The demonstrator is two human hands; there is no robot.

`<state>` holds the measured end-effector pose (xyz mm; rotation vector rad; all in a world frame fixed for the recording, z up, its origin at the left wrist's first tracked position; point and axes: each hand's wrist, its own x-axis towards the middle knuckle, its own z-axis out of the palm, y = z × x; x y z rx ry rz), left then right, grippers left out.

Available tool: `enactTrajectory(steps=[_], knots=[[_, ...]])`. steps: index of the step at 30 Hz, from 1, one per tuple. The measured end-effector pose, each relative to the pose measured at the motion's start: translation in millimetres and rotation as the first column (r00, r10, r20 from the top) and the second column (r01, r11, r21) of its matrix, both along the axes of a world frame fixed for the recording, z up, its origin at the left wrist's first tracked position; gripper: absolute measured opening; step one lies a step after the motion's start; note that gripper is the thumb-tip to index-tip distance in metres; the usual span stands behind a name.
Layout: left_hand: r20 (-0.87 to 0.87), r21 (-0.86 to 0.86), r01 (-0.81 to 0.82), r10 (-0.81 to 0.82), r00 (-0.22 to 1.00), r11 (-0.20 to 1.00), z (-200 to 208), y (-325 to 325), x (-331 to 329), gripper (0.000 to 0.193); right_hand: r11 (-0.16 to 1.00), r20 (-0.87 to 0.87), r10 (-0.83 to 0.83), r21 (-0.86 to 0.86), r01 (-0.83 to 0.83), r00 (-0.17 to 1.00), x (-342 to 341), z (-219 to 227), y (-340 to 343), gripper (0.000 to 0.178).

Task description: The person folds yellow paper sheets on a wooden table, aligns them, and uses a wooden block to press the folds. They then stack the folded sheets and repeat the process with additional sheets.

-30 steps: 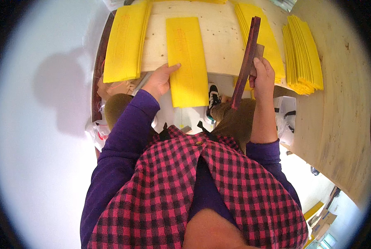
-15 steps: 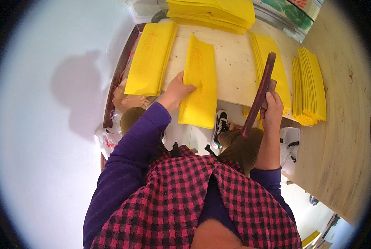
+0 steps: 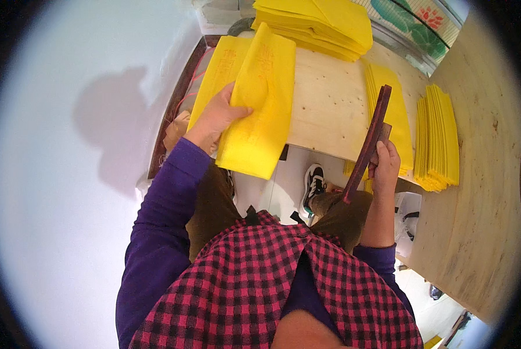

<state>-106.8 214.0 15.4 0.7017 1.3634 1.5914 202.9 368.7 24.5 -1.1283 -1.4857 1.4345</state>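
Observation:
My left hand (image 3: 218, 116) grips a folded yellow paper (image 3: 263, 116) by its left edge, thumb on top. Faint red print marks the upper part of this paper. It is lifted partly over a yellow paper stack (image 3: 217, 67) at the table's left, covering that stack's right side. In my right hand (image 3: 386, 163) is a long, narrow, dark red-brown hand stamp (image 3: 367, 145), gripped by its short wooden handle. The stamp is held edge-on and slanted, in front of another yellow stack (image 3: 391, 96) on the right.
A thick pile of yellow paper (image 3: 319, 29) lies at the back of the plywood table (image 3: 324, 87). Folded yellow papers (image 3: 438, 139) stand against the wooden panel (image 3: 487, 192) on the right. A pale wall (image 3: 51, 192) closes off the left side.
My left hand has carried the yellow paper left, from beside the left stack to partly over it. My right hand still holds the stamp, slightly lower in the picture.

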Motion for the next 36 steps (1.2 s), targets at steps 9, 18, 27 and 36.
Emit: enactTrajectory(steps=[9, 18, 27, 36], knots=[[0.008, 0.067, -0.042, 0.042, 0.999, 0.997, 4, -9, -92, 0.061, 1.0, 0.039, 0.005, 0.011, -0.006, 0.999, -4, 1, -1, 0.016], [0.145, -0.044, 0.042, -0.036, 0.989, 0.998, -58, 3, -131, 0.057, 0.997, 0.054, 0.072, -0.02, -0.071, 0.996, -20, -7, -2, 0.014], [0.134, -0.078, 0.058, -0.047, 0.99, 0.995, -70, 10, -144, 0.055, 0.998, 0.09, 0.053, -0.031, -0.051, 0.995, -30, -6, -6, 0.016], [0.115, -0.16, 0.115, -0.097, 0.989, 0.98, -55, 17, -141, 0.056, 0.996, 0.1, 0.088, -0.007, -0.087, 0.991, -28, -11, -6, 0.018]])
